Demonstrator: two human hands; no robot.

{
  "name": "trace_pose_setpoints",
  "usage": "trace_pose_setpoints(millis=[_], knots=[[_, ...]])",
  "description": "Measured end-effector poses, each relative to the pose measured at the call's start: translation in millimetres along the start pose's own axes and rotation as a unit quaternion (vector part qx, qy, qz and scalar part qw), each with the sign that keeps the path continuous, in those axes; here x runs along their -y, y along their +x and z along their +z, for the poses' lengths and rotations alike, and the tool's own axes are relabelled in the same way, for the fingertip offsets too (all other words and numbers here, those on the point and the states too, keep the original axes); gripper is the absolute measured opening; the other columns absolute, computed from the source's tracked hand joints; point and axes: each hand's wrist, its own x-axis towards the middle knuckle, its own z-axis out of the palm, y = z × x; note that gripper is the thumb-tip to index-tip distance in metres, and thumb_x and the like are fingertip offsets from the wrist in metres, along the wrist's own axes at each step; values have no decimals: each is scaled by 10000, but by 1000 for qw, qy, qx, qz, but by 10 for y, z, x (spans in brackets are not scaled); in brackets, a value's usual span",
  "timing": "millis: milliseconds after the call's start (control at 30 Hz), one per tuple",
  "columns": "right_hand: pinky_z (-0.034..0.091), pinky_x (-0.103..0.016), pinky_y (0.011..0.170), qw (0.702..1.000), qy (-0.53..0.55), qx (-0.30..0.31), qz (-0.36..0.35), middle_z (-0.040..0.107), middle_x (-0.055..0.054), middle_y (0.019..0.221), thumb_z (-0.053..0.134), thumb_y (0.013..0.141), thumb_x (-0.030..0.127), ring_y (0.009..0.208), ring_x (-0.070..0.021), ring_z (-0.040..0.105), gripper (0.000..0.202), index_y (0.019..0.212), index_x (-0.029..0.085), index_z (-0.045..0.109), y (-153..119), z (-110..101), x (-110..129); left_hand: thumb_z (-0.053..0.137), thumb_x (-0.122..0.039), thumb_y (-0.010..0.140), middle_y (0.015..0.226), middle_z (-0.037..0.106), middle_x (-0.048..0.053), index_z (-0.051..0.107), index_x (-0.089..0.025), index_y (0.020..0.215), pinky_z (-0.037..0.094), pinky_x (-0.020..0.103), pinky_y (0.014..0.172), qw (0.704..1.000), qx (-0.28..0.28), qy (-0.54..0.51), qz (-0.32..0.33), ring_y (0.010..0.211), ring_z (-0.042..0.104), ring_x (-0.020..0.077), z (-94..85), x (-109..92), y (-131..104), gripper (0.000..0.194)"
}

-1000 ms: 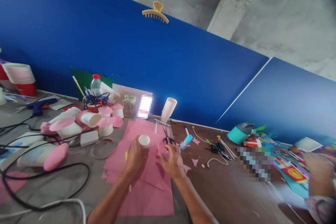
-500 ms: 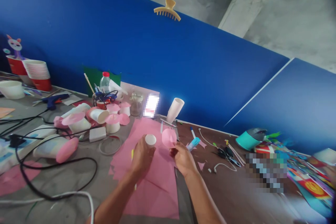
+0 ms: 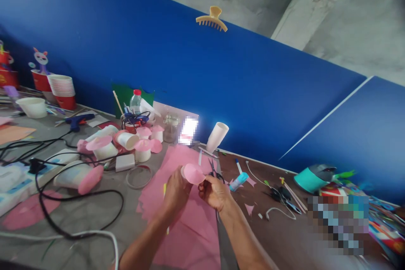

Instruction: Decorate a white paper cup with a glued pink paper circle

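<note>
My left hand (image 3: 178, 187) is closed round a small white paper cup (image 3: 182, 171), mostly hidden by my fingers and by pink paper. In my right hand (image 3: 215, 192), thumb and fingers pinch the edge of a round pink paper piece (image 3: 193, 174). That disc lies across the cup's mouth; whether it touches the rim I cannot tell. Both hands are above pink paper sheets (image 3: 190, 240) on the table. Black-handled scissors (image 3: 216, 173) lie just beyond my right hand, with a blue glue stick (image 3: 238, 181) to their right.
Several white cups with pink paper discs (image 3: 143, 152) stand and lie at left, near a power strip (image 3: 19, 190) and looping black cables (image 3: 120, 202). A glue gun (image 3: 76, 121) lies further back. A tall pale cup (image 3: 217, 137) leans by the blue partition (image 3: 190, 71).
My right hand has brought the pink disc left, over the mouth of the cup in my left hand. The scissors are now uncovered. The view has shifted slightly left.
</note>
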Motion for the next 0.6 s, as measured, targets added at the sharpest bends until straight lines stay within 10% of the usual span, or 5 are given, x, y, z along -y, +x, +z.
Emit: trace_pose_setpoints(millis=[600], knots=[[282,-178,405,991,-110,-53,56,490,44,450,498,855,165,375,-72,411,263,592,175,508,88,206,29,578,0,622,1181,655,129,476,-178,1323,500,423,949,972,-6,-181,-146,1118,609,290,-13,-82,9,731]])
